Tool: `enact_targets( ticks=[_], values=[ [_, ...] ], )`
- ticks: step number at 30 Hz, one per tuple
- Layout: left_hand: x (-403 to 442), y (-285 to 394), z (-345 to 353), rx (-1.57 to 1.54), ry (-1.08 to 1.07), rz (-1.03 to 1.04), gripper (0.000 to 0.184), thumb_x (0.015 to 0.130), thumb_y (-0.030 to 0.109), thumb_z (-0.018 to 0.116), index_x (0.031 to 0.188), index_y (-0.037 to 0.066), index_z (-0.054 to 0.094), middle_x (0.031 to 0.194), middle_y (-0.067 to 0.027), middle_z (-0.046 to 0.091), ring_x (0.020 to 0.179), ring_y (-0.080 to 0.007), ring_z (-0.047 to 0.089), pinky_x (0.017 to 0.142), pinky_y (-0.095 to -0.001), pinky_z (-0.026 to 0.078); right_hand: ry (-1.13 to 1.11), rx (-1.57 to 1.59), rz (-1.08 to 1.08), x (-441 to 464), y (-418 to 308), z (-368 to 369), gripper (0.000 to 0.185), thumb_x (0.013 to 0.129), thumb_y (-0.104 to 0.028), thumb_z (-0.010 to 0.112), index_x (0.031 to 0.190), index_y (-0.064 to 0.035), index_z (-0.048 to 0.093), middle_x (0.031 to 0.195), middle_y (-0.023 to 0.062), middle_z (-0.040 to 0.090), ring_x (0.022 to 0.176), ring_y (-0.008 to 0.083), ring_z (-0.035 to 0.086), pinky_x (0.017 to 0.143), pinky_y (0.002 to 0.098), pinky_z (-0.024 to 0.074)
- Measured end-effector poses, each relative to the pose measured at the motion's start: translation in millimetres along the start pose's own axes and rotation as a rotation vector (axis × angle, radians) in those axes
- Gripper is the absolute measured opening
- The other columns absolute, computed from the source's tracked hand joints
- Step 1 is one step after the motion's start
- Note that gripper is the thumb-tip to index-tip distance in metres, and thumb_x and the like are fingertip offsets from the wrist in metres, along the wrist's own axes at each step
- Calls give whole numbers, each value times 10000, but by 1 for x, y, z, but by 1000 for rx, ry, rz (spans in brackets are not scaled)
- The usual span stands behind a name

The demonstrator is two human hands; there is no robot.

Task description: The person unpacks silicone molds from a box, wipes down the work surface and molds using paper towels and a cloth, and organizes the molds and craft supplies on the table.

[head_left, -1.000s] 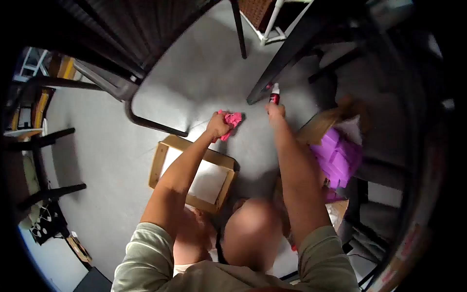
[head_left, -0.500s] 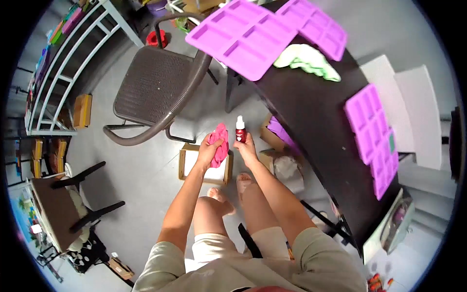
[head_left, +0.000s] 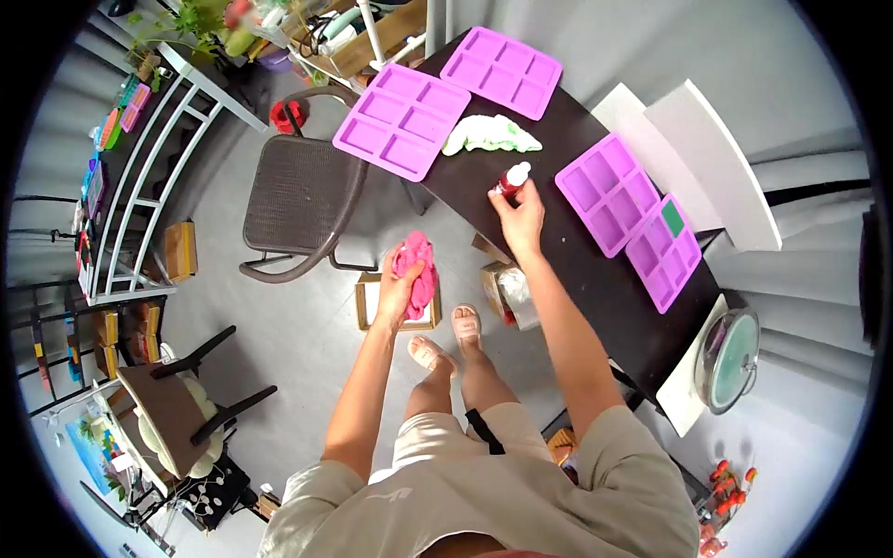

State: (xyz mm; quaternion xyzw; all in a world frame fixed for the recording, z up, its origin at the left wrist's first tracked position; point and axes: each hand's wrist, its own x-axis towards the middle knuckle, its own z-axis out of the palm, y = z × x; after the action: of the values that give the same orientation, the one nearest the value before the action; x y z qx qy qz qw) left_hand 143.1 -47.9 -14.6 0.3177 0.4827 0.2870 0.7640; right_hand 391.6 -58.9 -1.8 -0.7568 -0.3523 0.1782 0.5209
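My left hand [head_left: 396, 290] is closed around a crumpled pink cloth [head_left: 421, 277], held over the floor near an open cardboard box. My right hand [head_left: 523, 221] grips a small dark red bottle [head_left: 508, 181] with a white top, above the dark table [head_left: 595, 307]. Whether the bottle touches the tabletop I cannot tell. Just beyond it lies a crumpled white-and-green cloth [head_left: 490, 136]. Purple six-cavity molds surround it: one at the table's left end [head_left: 402, 121], another behind [head_left: 502, 73]. To the right lie a third mold [head_left: 609, 195] and one with a green piece in a cavity [head_left: 664, 253].
A brown woven chair [head_left: 302, 195] stands left of the table. The cardboard box [head_left: 363, 305] is on the floor by my feet, and another box with clear plastic [head_left: 512, 293] sits under the table edge. White panels [head_left: 712, 149] lean behind; a glass-lidded pot [head_left: 728, 361] stands at right.
My right hand has carried the red bottle up and right, from over the floor to over the table. My left hand still holds the pink cloth in about the same place. The view has shifted.
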Motion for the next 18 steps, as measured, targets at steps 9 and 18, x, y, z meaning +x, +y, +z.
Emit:
enact_targets(
  ticks=[9, 18],
  values=[
    [52, 50, 61, 641, -30, 312, 728, 775, 202, 727, 1375, 49, 345, 1162, -161, 556, 1027, -243, 575, 868, -343, 480, -112, -8, 27, 43, 38, -17, 620, 670, -91, 786, 1204, -49, 473, 1042, 142, 629, 970, 271, 618, 824, 370, 481],
    [117, 116, 164, 1378, -56, 561, 869, 651, 251, 750, 1397, 83, 336, 1445, -232, 276, 1176, -371, 495, 939, -406, 448, -127, 36, -42, 56, 3, -61, 727, 652, 132, 509, 1338, -52, 355, 1333, 155, 407, 1250, 307, 406, 996, 361, 378]
  ],
)
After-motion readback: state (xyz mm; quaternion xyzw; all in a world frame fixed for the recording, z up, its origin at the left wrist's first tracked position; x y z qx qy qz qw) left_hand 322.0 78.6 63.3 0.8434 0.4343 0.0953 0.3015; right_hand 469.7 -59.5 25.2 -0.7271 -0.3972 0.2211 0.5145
